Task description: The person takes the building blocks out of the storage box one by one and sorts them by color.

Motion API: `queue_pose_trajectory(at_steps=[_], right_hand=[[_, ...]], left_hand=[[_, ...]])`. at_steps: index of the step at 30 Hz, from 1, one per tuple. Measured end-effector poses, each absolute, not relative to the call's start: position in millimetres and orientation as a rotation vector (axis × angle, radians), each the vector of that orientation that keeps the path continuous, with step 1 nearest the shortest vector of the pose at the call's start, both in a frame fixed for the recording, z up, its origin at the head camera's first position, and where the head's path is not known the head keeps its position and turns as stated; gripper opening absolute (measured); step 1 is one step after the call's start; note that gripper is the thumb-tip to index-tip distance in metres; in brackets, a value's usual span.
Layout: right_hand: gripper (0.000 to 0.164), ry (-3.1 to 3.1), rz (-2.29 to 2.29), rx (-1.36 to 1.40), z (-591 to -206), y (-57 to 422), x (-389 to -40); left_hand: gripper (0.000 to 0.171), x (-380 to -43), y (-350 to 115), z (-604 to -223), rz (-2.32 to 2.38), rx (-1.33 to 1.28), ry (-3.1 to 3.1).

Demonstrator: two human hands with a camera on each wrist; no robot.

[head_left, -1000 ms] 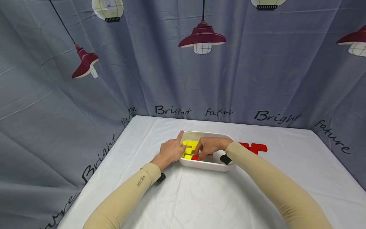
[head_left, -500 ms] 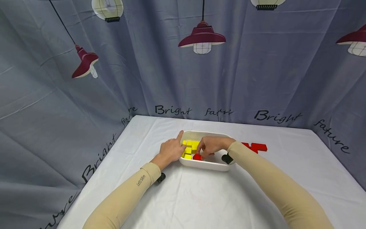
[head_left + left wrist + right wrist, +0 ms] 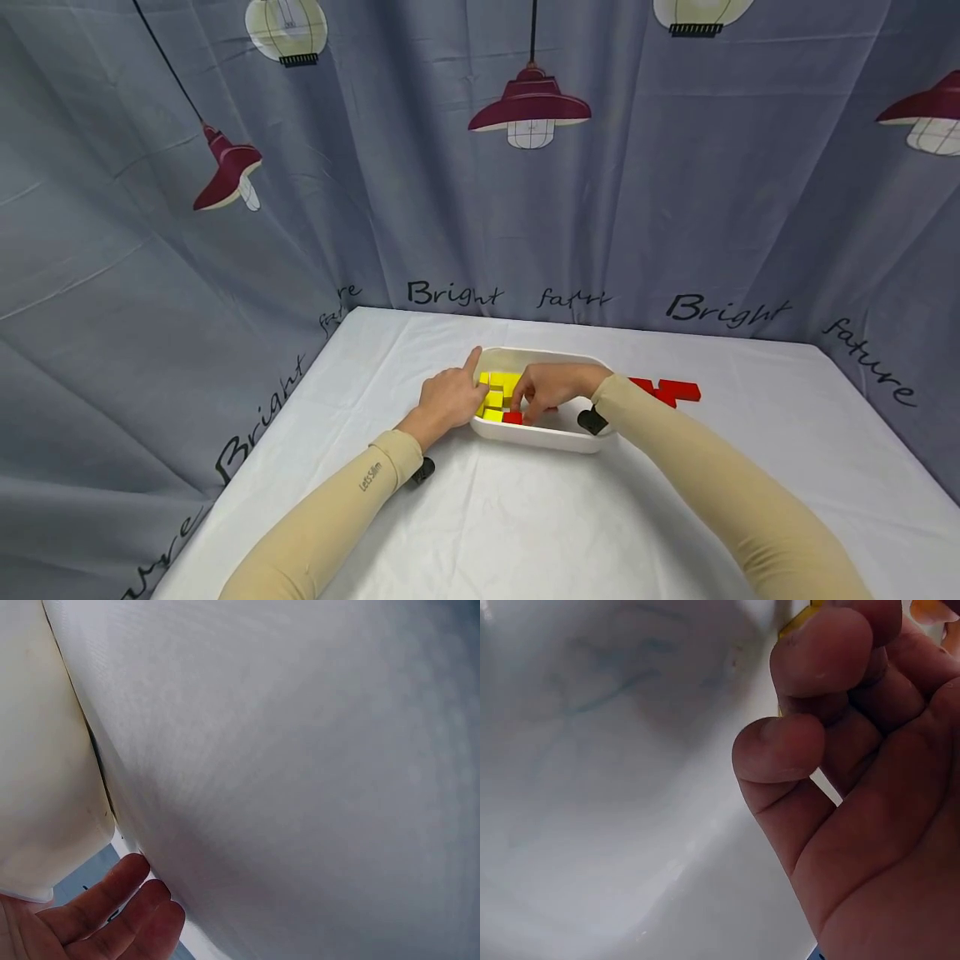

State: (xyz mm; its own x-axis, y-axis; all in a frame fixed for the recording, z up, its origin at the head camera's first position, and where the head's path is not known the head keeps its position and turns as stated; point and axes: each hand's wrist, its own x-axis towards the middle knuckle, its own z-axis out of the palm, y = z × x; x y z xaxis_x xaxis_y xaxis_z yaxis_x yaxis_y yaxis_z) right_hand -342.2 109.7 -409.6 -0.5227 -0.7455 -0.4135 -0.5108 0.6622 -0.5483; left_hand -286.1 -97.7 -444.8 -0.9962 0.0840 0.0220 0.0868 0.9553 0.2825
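Note:
A white container (image 3: pixel 555 440) lies on the table, with yellow blocks (image 3: pixel 493 399) packed in its left end. My left hand (image 3: pixel 446 397) holds its left wall, thumb over the rim and index finger along it. In the left wrist view the other fingers (image 3: pixel 124 904) extend loosely below the outer wall. My right hand (image 3: pixel 551 383) reaches inside and pinches a red block (image 3: pixel 512 417) beside the front yellow block. In the right wrist view its fingertips (image 3: pixel 821 656) are curled, hiding the red block; a yellow sliver (image 3: pixel 801 619) shows behind them.
Several red blocks (image 3: pixel 678 390) lie on the white tablecloth (image 3: pixel 510 517) just right of the container, partly behind the right sleeve (image 3: pixel 697 462). Another bit of red (image 3: pixel 551 409) shows inside the container under the right hand. A grey printed curtain (image 3: pixel 420 208) hangs behind the table.
The red block was tilted and shifted slightly right half a second ago; now it sits flatter and farther left, with my right hand following. My left hand stays on the rim.

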Motion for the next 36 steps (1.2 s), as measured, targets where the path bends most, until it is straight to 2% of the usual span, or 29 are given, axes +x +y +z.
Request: queue_pose_trajectory(at_steps=[17,36], right_hand=[[0.014,2.247,-0.433,-0.984,-410.2,101.7,-337.5],[0.014,2.303,-0.403,-0.93,-403.2,109.7,-339.0]], left_hand=[[0.071,-286.4,-99.2,-445.7,-0.443,-0.142,-3.091],[0.07,-286.2,-97.8,-447.3,-0.454,-0.126,-3.092]])
